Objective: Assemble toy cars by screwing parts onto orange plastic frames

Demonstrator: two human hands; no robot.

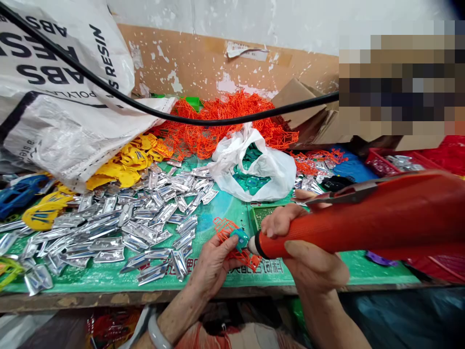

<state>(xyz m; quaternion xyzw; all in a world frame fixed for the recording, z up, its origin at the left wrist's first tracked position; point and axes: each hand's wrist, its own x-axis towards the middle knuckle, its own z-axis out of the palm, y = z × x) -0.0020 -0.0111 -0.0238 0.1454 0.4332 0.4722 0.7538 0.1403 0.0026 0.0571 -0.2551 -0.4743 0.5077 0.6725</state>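
Note:
My left hand (pixel 212 265) pinches a small teal plastic piece (pixel 240 237) together with an orange plastic lattice frame (pixel 224 226), just above the table's front part. Wrapped around a large red power screwdriver (pixel 363 218), my right hand (pixel 314 264) holds it nearly level. Its pale nose meets or almost meets the teal piece; the exact contact at the tip cannot be made out. Behind the hands lies a white plastic bag (pixel 220 169) with more teal pieces (pixel 250 182) inside. Shiny silver plates (pixel 141 232) are spread to the left of my left hand.
Orange frames (pixel 232 109) are heaped at the back. Yellow shells (pixel 134 160) and a large white sack (pixel 65 121) stand at left. A green basket (pixel 259 213) sits behind the screwdriver's nose. A black cable (pixel 218 120) crosses overhead. Cardboard (pixel 300 104) leans at right.

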